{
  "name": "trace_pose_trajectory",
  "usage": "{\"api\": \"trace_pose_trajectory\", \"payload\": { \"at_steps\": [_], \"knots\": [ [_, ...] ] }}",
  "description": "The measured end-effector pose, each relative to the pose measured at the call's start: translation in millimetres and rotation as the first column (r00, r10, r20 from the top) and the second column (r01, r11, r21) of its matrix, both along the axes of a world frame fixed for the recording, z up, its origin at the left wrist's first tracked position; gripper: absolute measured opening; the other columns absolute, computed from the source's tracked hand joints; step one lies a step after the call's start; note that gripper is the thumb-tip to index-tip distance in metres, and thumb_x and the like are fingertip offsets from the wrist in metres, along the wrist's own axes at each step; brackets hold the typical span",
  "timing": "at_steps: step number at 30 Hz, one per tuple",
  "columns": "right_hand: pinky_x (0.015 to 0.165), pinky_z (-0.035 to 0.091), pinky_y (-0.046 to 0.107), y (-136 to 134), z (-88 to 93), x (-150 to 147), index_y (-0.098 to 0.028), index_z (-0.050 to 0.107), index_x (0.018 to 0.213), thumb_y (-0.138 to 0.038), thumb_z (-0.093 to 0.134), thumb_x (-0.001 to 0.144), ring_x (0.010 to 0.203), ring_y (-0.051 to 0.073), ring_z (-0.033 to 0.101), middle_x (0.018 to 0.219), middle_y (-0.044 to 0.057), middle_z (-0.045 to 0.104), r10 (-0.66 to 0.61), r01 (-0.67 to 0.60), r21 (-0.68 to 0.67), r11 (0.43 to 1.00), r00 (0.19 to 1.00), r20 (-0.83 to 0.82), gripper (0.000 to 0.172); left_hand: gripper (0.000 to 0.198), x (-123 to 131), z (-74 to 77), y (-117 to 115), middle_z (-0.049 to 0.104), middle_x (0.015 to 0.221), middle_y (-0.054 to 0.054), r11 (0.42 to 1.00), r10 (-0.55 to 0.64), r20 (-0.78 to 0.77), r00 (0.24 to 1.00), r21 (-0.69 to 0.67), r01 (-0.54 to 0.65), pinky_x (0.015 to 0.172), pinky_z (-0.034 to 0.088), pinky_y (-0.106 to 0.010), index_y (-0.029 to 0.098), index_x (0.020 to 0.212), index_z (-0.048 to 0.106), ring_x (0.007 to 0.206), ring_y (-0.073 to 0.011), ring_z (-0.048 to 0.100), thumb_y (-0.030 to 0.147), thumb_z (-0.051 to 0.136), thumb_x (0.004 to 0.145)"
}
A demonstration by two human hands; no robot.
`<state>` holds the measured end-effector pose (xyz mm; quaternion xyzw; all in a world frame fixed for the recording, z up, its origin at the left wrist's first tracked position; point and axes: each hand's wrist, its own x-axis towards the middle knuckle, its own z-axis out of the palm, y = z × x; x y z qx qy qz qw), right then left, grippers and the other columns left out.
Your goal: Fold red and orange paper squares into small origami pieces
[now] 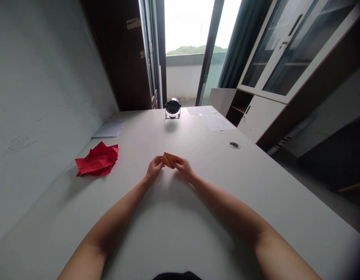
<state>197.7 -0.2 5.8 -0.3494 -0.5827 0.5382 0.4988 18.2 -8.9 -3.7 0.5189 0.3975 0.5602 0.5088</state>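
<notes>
A small folded orange paper (169, 159) is held just above the white table (180, 217), near its middle. My left hand (154, 168) pinches the paper's left edge with closed fingers. My right hand (182, 167) pinches its right side, fingers closed too. Both forearms stretch forward from the bottom of the view.
A pile of crumpled red paper (98, 160) lies on the table's left, near the wall. A small black and silver device (172, 108) stands at the far edge, with white sheets (109, 128) left and right of it. A round cable hole (234, 145) sits to the right. Cabinets line the right side.
</notes>
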Motion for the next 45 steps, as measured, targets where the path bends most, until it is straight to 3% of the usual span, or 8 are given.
{"api": "trace_pose_trajectory", "payload": {
  "at_steps": [6, 10, 13, 17, 25, 31, 40, 45],
  "knots": [
    [0.071, 0.045, 0.029, 0, 1.3, 2, -0.017, 0.069, 0.095, -0.052, 0.073, 0.08, 0.074, 0.015, 0.057, 0.082, 0.002, 0.067, 0.017, -0.014, 0.035, 0.999, 0.996, -0.092, 0.039, 0.032, -1, -2.7, 1, 0.07, 0.09, -0.006, 0.999, 0.003, -0.074, 0.997, 0.034, 0.0, 0.077, 0.049, -0.03, 0.017, 0.094, 0.069, 0.083, -0.0176, 0.062, 0.046, 0.074, 0.08],
    [0.071, 0.044, 0.029, 0, 1.9, 4, -0.016, 0.07, 0.089, -0.059, 0.069, 0.082, 0.072, 0.015, 0.053, 0.076, 0.002, 0.063, 0.066, -0.065, 0.03, 0.997, 0.997, -0.041, 0.043, 0.032, -5, -2.3, 2, 0.067, 0.097, -0.007, 0.986, 0.147, -0.202, 0.968, 0.114, -0.125, 0.075, 0.049, -0.028, 0.018, 0.092, 0.072, 0.089, -0.0183, 0.06, 0.047, 0.075, 0.079],
    [0.073, 0.045, 0.03, 1, 0.8, 4, -0.016, 0.073, 0.091, -0.061, 0.066, 0.084, 0.074, 0.015, 0.054, 0.079, 0.003, 0.063, 0.084, -0.084, 0.072, 0.994, 0.996, 0.006, 0.046, 0.03, -7, -0.6, 1, 0.064, 0.089, -0.004, 0.97, 0.223, -0.277, 0.935, 0.163, -0.183, 0.067, 0.046, -0.025, 0.019, 0.092, 0.074, 0.079, -0.0158, 0.057, 0.045, 0.077, 0.078],
    [0.076, 0.049, 0.031, 3, -3.3, 3, -0.02, 0.076, 0.098, -0.06, 0.062, 0.087, 0.08, 0.016, 0.059, 0.097, 0.007, 0.065, 0.068, -0.079, 0.138, 0.987, 0.994, 0.085, 0.044, 0.028, -5, 2.4, -2, 0.061, 0.07, -0.001, 0.994, 0.07, -0.176, 0.982, 0.1, -0.053, 0.064, 0.045, -0.026, 0.017, 0.089, 0.071, 0.065, -0.0136, 0.056, 0.044, 0.072, 0.082],
    [0.085, 0.054, 0.033, 7, -7.7, 5, -0.024, 0.071, 0.107, -0.048, 0.069, 0.085, 0.106, 0.021, 0.063, 0.118, 0.008, 0.064, -0.101, 0.077, 0.228, 0.971, 0.99, 0.096, 0.032, 0.021, 1, 9.7, -7, 0.07, 0.092, -0.005, 0.999, 0.026, 0.037, 0.999, 0.029, -0.027, 0.077, 0.051, -0.032, 0.017, 0.093, 0.062, 0.081, -0.0193, 0.071, 0.028, 0.071, 0.077],
    [0.072, 0.055, 0.033, 9, -10.2, 4, -0.021, 0.067, 0.097, -0.049, 0.071, 0.082, 0.079, 0.018, 0.067, 0.09, 0.004, 0.072, 0.003, -0.001, 0.069, 0.998, 1.0, -0.018, 0.033, 0.03, -2, 6.7, -4, 0.07, 0.09, -0.005, 1.0, 0.005, 0.09, 0.996, 0.003, -0.005, 0.083, 0.053, -0.036, 0.017, 0.094, 0.06, 0.083, -0.0215, 0.073, 0.035, 0.077, 0.078],
    [0.066, 0.054, 0.032, 7, -8.0, 4, -0.019, 0.063, 0.087, -0.057, 0.067, 0.083, 0.072, 0.018, 0.067, 0.077, 0.004, 0.071, -0.089, 0.084, 0.098, 0.992, 0.995, 0.049, 0.038, 0.04, 0, 4.4, -3, 0.07, 0.088, -0.005, 0.999, 0.046, 0.053, 0.998, -0.001, -0.046, 0.079, 0.055, -0.037, 0.015, 0.094, 0.06, 0.075, -0.0204, 0.073, 0.048, 0.076, 0.079],
    [0.065, 0.054, 0.032, 5, -6.3, 3, -0.023, 0.061, 0.102, -0.055, 0.065, 0.085, 0.068, 0.018, 0.068, 0.077, 0.002, 0.071, -0.15, 0.14, 0.138, 0.981, 0.987, 0.064, 0.037, 0.044, 0, 6.2, -4, 0.073, 0.093, -0.006, 0.998, 0.039, 0.006, 0.999, 0.043, -0.039, 0.075, 0.056, -0.036, 0.018, 0.112, 0.057, 0.071, -0.0186, 0.072, 0.045, 0.075, 0.082]
  ]
}}
